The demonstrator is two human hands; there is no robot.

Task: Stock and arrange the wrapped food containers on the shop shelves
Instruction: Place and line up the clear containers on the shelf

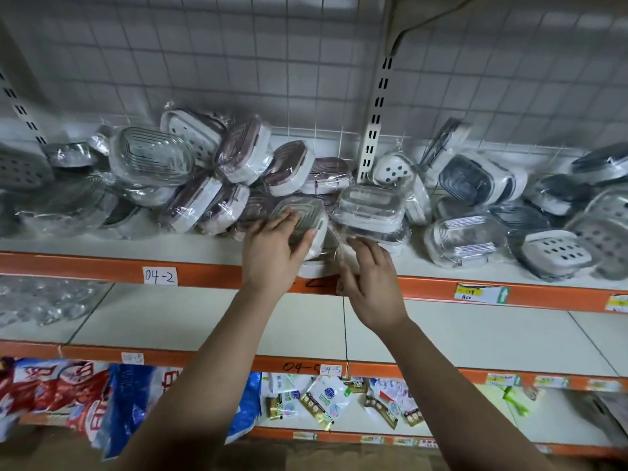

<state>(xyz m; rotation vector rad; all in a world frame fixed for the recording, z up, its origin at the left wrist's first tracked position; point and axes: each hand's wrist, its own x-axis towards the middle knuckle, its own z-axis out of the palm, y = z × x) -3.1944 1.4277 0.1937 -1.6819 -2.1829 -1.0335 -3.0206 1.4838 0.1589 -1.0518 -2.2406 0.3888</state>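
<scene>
Wrapped food container with a clear ribbed lid and white base (307, 217) sits at the front of the orange-edged white shelf (102, 263), straight ahead of both hands and tilted so its lid faces the camera; it appears to rest on another white-based pack at the shelf lip. The left hand (273, 249) is the nearer one: its fingers lie over the lid and its thumb hooks the right edge, so it grips the pack. The right hand (370, 283) is just beside it to the right, fingers loosely bent at the loose clear wrap; whether it pinches the film cannot be told. The hand covers too much of the pack to read its long axis. Behind lies the heap of brown-lidded wrapped containers (238, 158), so any push inward probably meets that pile.
</scene>
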